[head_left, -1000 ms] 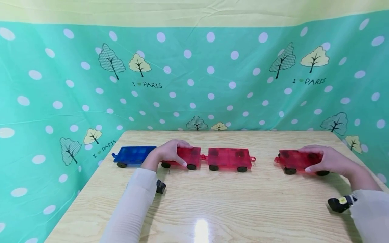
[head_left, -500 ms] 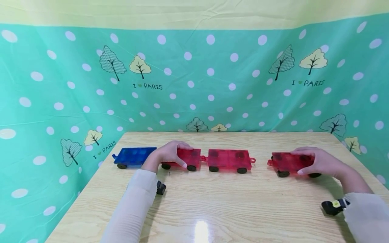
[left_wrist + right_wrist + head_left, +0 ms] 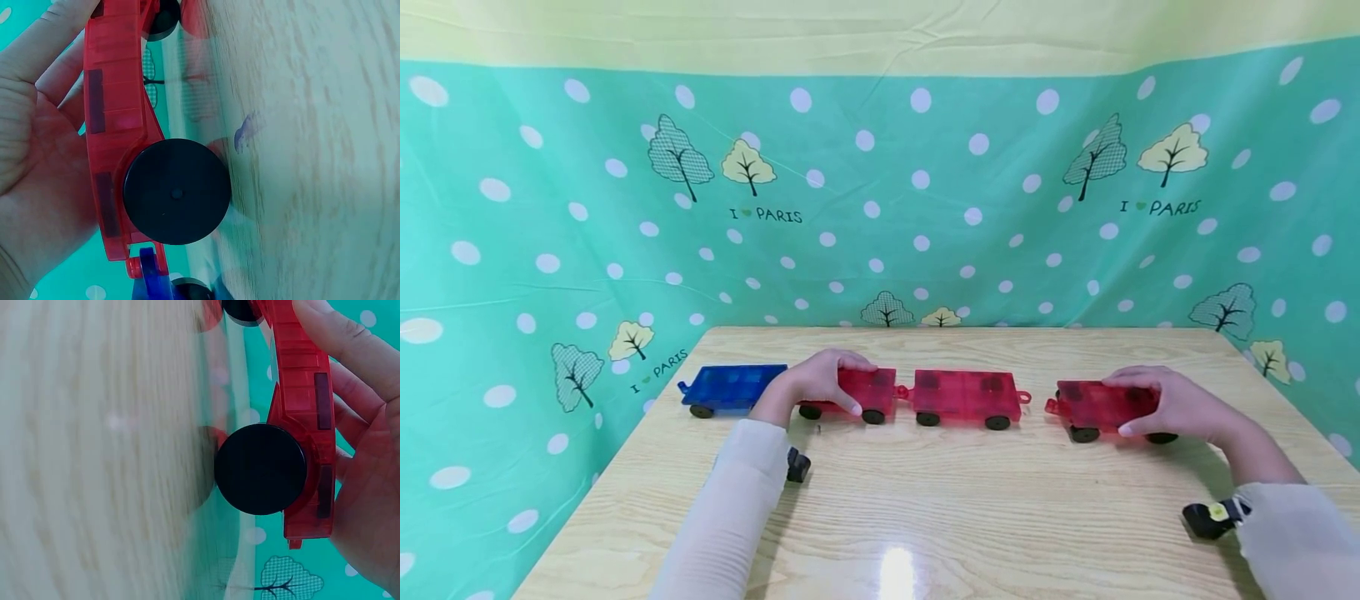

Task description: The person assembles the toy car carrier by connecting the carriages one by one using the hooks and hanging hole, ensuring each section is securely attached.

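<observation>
My left hand (image 3: 822, 379) grips a see-through red toy train car (image 3: 874, 390) with black wheels, thumb on its near side. A blue car (image 3: 733, 387) is hooked to that car's left end, as the left wrist view shows up close at the coupling (image 3: 147, 265). On its right, a second red car (image 3: 964, 393) is joined to it, with a ring (image 3: 1025, 397) sticking out at the free end. Farther right, my right hand (image 3: 1176, 407) holds a third red car (image 3: 1088, 406). A small gap separates that car's hook (image 3: 1052, 406) from the ring.
The cars stand in a row across the back half of a wood-grain table (image 3: 970, 517). A green dotted cloth (image 3: 917, 208) hangs behind the table and along both sides. Black wrist cameras (image 3: 1213, 518) hang below both wrists, close above the tabletop.
My right hand has slid the third red car leftward, so the gap to the middle red car has narrowed. My left hand and the joined cars have stayed in place.
</observation>
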